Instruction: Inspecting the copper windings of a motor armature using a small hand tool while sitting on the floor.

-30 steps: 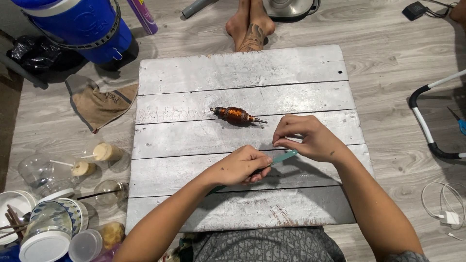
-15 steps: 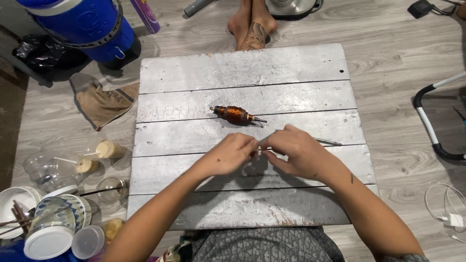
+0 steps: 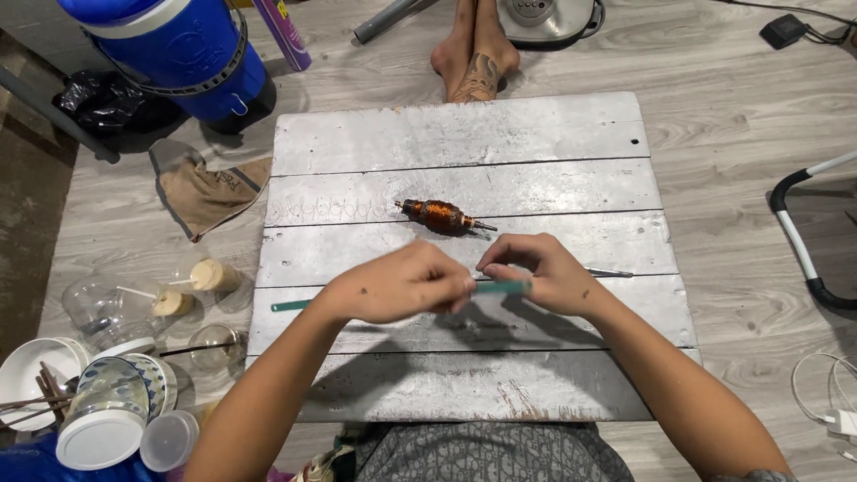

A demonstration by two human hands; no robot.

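Observation:
My left hand (image 3: 402,284) and my right hand (image 3: 546,272) hover close together over the middle of a white-painted plank board (image 3: 464,134). Both pinch a long thin green strip (image 3: 502,287) held level. Its left end (image 3: 284,306) sticks out past my left wrist. A thin metal rod (image 3: 611,272) pokes out to the right from behind my right hand and rests on the board. Just beyond the hands lies a copper-wound motor armature (image 3: 445,217) on its side, untouched.
Another person's bare feet (image 3: 473,54) rest at the board's far edge beside a metal appliance (image 3: 544,18). Left: a blue water cooler (image 3: 170,49), a brown cloth (image 3: 210,187), plastic cups (image 3: 116,303), bowls and lids (image 3: 98,402). Right: a tubular frame (image 3: 803,232) and a charger cable (image 3: 835,402).
My hands came together at the board's middle, then drew slightly apart. The green strip, earlier near my right hand, now runs level through both hands with its end out to the left.

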